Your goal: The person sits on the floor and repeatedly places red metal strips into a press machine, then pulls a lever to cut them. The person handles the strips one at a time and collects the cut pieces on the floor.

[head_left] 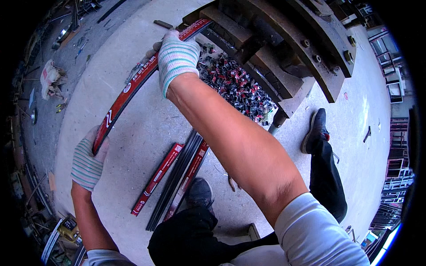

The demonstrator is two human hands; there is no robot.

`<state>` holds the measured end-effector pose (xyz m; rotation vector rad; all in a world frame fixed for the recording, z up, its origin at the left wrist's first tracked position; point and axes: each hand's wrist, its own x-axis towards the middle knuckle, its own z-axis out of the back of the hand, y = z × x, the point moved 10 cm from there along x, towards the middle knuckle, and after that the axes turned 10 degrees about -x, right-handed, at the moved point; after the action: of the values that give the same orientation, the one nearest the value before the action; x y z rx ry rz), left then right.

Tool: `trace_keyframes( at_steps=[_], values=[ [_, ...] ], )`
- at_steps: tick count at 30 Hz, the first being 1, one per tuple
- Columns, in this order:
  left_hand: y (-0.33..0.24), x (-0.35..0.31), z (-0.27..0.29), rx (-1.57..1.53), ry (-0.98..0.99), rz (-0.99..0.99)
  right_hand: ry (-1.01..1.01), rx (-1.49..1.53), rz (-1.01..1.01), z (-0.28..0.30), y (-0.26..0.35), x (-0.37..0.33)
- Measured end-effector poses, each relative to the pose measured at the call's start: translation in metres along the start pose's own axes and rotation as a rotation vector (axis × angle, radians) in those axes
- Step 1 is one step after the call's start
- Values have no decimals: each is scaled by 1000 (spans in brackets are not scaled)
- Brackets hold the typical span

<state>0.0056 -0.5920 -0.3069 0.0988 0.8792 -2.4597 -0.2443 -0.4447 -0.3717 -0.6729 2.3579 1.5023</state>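
In the head view, the left hand [88,159] curls around the low end of a long red and black strip [128,88]. The right hand [179,55] wraps around it higher up, probably to keep it steady. Its top end is at the left edge of a big metal machine [266,26]. Little bits [237,84] lie loose on the floor [124,146], in no box. More strips [175,181] lie near a shoe [199,193].

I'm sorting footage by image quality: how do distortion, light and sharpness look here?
Head view, distortion: the red strip looks bowed, perhaps partly from the lens; head view, light: glare at the lower right rim, dark recesses in the metal machine; head view, sharpness: left hand and right hand clear, glove stripes included.
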Motion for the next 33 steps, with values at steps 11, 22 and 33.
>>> trace_keyframes(
  at_steps=[11,22,33],
  values=[
    [15,1,-10,-20,15,-26,0,-3,-17,9,2,-17],
    [31,39,-6,-6,28,-56,-108,-55,53,10,3,-9],
    [61,66,0,-61,12,-45,4,68,74,-13,-8,9]
  ],
)
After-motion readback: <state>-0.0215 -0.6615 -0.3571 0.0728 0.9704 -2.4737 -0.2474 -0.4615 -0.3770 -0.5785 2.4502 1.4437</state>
